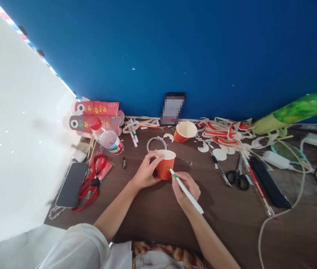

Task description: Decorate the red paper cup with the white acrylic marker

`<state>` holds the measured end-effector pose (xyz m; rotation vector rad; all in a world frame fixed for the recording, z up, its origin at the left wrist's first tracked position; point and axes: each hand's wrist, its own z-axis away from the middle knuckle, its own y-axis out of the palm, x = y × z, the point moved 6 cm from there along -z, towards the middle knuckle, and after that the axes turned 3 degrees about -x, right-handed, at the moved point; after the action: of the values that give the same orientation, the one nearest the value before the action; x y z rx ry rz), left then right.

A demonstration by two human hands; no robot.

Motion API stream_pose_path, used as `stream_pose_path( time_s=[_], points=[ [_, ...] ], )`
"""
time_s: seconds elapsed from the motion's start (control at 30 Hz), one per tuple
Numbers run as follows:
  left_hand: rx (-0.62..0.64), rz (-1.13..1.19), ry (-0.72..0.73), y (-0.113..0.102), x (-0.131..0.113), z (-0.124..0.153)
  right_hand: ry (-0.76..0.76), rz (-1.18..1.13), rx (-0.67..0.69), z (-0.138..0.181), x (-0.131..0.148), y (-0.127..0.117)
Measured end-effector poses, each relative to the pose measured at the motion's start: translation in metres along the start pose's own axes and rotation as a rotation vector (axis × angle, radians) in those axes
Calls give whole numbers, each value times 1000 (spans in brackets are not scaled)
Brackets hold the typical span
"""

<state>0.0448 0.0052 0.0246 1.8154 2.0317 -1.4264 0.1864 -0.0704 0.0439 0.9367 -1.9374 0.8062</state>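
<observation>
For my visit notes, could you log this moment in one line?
left grip: on orange cup | right grip: green-and-white marker, tip at cup's side | behind: second cup

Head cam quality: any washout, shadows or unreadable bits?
Head view: white wall at left nearly washed out; head view: soft shadow on the table beside the right hand; head view: marker outline clear, fine print on the held cup unreadable; head view: phone against the blue wall pixelated.
</observation>
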Motion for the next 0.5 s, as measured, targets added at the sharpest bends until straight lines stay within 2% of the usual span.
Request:
stream_pose_path(
  time_s=[0.5],
  points=[
    [4, 12, -16, 0, 1, 0, 1, 30, -50, 1, -3, -4]
  ],
)
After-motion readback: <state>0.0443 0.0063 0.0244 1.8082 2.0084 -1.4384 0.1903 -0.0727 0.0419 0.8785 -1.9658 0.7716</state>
